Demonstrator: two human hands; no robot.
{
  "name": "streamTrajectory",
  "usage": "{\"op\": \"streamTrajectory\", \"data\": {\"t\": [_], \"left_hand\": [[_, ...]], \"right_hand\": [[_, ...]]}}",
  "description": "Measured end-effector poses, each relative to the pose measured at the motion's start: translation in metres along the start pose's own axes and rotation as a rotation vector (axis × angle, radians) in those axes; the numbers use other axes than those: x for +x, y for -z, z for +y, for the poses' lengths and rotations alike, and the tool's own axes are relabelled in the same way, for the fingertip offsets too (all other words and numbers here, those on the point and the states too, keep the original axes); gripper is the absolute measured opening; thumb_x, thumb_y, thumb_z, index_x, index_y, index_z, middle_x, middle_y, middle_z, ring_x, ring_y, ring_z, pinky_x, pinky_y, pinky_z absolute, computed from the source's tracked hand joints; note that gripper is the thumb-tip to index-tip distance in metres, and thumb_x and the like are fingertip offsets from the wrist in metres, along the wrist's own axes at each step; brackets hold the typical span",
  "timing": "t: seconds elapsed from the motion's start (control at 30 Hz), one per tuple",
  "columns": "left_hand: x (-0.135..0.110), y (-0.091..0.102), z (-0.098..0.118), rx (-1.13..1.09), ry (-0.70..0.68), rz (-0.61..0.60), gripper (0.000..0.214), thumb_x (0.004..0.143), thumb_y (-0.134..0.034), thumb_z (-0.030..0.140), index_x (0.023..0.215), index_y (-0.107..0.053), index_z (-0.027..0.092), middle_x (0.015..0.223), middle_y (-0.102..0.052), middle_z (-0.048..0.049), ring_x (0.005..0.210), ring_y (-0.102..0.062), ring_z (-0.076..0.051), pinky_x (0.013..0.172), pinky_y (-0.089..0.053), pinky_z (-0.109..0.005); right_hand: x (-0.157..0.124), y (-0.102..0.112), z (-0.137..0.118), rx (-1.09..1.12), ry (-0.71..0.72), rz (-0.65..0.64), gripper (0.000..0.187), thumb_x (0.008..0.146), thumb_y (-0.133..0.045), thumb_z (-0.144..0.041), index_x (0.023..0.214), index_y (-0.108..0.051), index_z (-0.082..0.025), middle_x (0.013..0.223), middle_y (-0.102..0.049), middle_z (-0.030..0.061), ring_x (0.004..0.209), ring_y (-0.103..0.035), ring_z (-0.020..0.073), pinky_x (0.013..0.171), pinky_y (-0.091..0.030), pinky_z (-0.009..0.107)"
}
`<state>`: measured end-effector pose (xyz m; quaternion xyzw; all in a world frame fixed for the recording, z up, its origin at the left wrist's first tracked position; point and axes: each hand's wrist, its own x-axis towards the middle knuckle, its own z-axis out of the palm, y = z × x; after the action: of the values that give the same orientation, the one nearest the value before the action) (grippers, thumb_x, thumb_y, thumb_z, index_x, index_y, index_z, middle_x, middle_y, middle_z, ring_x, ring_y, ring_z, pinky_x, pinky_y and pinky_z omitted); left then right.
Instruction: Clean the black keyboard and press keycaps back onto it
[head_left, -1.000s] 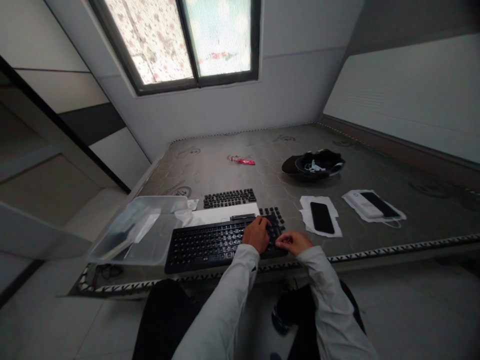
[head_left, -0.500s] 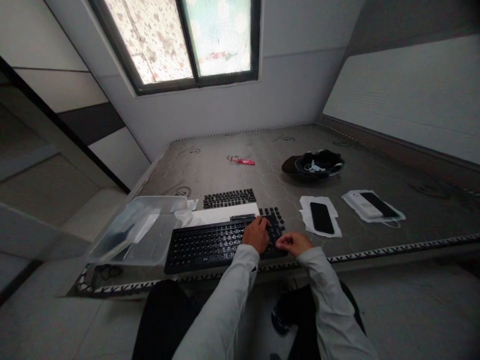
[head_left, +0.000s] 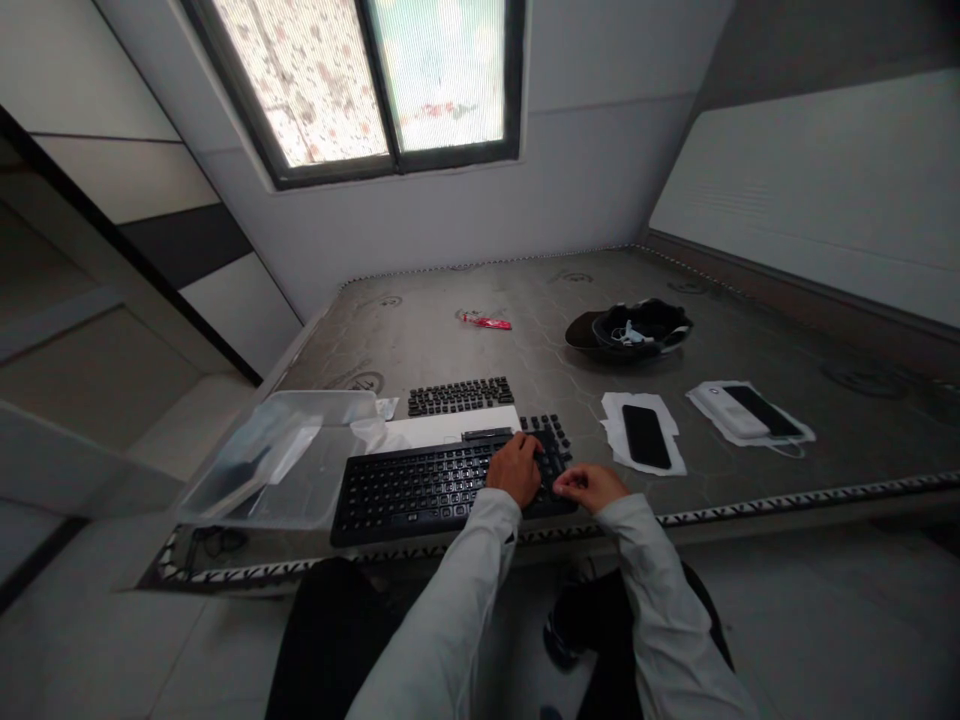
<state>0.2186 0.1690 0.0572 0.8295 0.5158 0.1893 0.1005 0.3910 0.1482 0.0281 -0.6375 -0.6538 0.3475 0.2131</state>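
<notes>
A black keyboard (head_left: pixel 420 485) with bare, capless key positions lies near the front edge of the mattress-like surface. My left hand (head_left: pixel 515 470) rests on its right part, fingers bent down and pressed onto it. Beside it, at the keyboard's right end, my right hand (head_left: pixel 594 487) has thumb and forefinger pinched together; anything between them is too small to make out. Loose black keycaps (head_left: pixel 459 396) are laid out in rows behind the keyboard. More keycaps (head_left: pixel 547 428) stand in a small group just beyond my left hand.
A clear plastic box (head_left: pixel 300 470) stands at the left, next to a white sheet (head_left: pixel 450 425). To the right lie a phone (head_left: pixel 646 437) on white paper and a second phone (head_left: pixel 761 408) with a white device. A dark cap (head_left: pixel 630 332) and a red packet (head_left: pixel 487 322) lie farther back.
Both hands keep nearly the same pose at the keyboard. The whole view has shifted very slightly; no object has visibly been moved.
</notes>
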Motion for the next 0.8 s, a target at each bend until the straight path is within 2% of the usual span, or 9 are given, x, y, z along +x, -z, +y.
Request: {"op": "streamTrajectory", "data": {"t": [0.17, 0.23, 0.33, 0.4, 0.53, 0.67, 0.8], "left_hand": [[0.000, -0.001, -0.001, 0.002, -0.012, 0.027, 0.023, 0.081, -0.044, 0.012, 0.100, -0.050, 0.024, 0.100, -0.053, -0.0019, 0.085, -0.054, -0.016, 0.076, -0.044, -0.028], [0.000, -0.002, -0.001, 0.003, -0.019, 0.035, 0.023, 0.081, -0.044, 0.012, 0.099, -0.050, 0.024, 0.100, -0.053, -0.0017, 0.085, -0.054, -0.016, 0.075, -0.045, -0.028], [0.000, -0.002, -0.002, 0.005, -0.025, 0.042, 0.023, 0.081, -0.044, 0.012, 0.099, -0.050, 0.024, 0.099, -0.053, -0.0015, 0.085, -0.054, -0.016, 0.075, -0.045, -0.027], [0.000, -0.002, -0.002, 0.005, -0.023, 0.038, 0.023, 0.081, -0.044, 0.012, 0.099, -0.051, 0.024, 0.100, -0.053, -0.0016, 0.085, -0.054, -0.016, 0.076, -0.045, -0.027], [0.000, -0.001, 0.000, 0.009, -0.006, 0.010, 0.023, 0.081, -0.045, 0.012, 0.100, -0.051, 0.024, 0.101, -0.053, -0.0023, 0.087, -0.054, -0.016, 0.078, -0.045, -0.027], [0.000, 0.000, 0.000, 0.011, 0.004, -0.008, 0.023, 0.082, -0.044, 0.012, 0.101, -0.052, 0.023, 0.103, -0.052, -0.0029, 0.088, -0.054, -0.015, 0.080, -0.044, -0.027], [0.000, -0.001, 0.000, 0.013, -0.006, 0.000, 0.023, 0.082, -0.044, 0.013, 0.101, -0.051, 0.024, 0.102, -0.052, -0.0023, 0.088, -0.054, -0.015, 0.080, -0.045, -0.028]], "right_hand": [[0.001, -0.002, 0.002, -0.025, 0.033, 0.040, 0.015, 0.063, -0.066, -0.032, 0.071, -0.070, -0.020, 0.063, -0.061, 0.0008, 0.057, -0.050, 0.0131, 0.059, -0.040, 0.027], [0.001, -0.004, 0.005, -0.014, 0.071, 0.105, 0.018, 0.060, -0.068, -0.031, 0.074, -0.065, -0.020, 0.072, -0.060, 0.0013, 0.060, -0.050, 0.0133, 0.060, -0.042, 0.028], [0.002, -0.009, 0.011, 0.091, 0.108, 0.196, 0.032, 0.054, -0.071, -0.030, 0.079, -0.054, -0.021, 0.090, -0.058, 0.0038, 0.076, -0.054, 0.0168, 0.063, -0.046, 0.028], [0.003, -0.012, 0.016, 0.164, 0.061, 0.174, 0.037, 0.055, -0.071, -0.031, 0.083, -0.048, -0.022, 0.093, -0.058, 0.0043, 0.082, -0.055, 0.0183, 0.062, -0.046, 0.028], [0.006, -0.019, 0.025, 0.228, -0.038, 0.026, 0.042, 0.062, -0.066, -0.034, 0.091, -0.036, -0.025, 0.076, -0.058, -0.0030, 0.061, -0.054, 0.0133, 0.056, -0.043, 0.026], [0.009, -0.023, 0.029, 0.246, 0.011, -0.031, 0.040, 0.066, -0.062, -0.036, 0.089, -0.031, -0.025, 0.069, -0.052, -0.0072, 0.048, -0.045, 0.0097, 0.052, -0.040, 0.026], [0.010, -0.022, 0.027, 0.192, 0.083, 0.013, 0.037, 0.066, -0.063, -0.036, 0.084, -0.033, -0.025, 0.067, -0.048, -0.0068, 0.052, -0.043, 0.0106, 0.053, -0.039, 0.026]]}}
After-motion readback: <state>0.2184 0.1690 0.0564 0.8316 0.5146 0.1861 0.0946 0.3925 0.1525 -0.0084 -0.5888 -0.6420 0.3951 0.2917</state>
